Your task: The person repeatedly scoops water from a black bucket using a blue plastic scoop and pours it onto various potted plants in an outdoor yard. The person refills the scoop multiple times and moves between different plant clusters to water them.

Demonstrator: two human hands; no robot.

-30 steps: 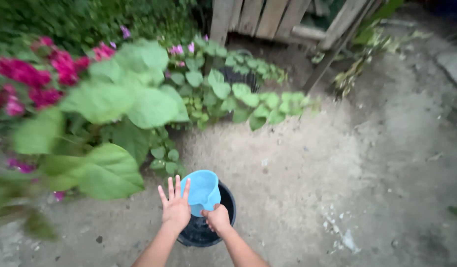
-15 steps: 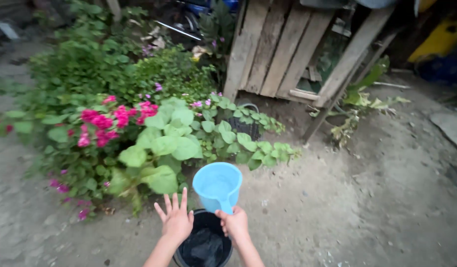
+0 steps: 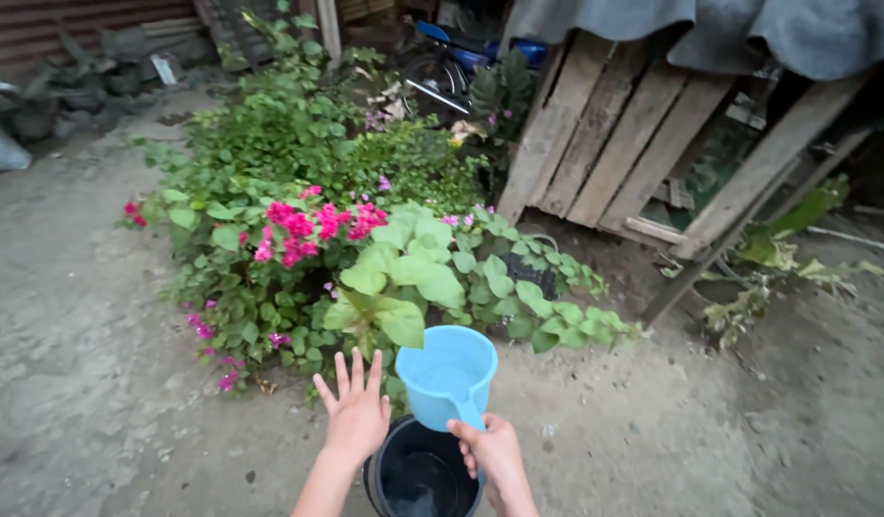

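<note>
Blue jug (image 3: 447, 375) now lifted higher above black bucket (image 3: 423, 474).

The left hand (image 3: 356, 414) is raised flat with fingers spread toward 12 o'clock; at its 3 o'clock, the right hand (image 3: 496, 455) is closed in a grip, forearm bare.

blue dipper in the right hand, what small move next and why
Probably carry it forward and tip it over the plants. The right hand holds the blue dipper upright by its handle, water inside, above the black bucket, short of the leaves. The left hand is open and empty.
</note>
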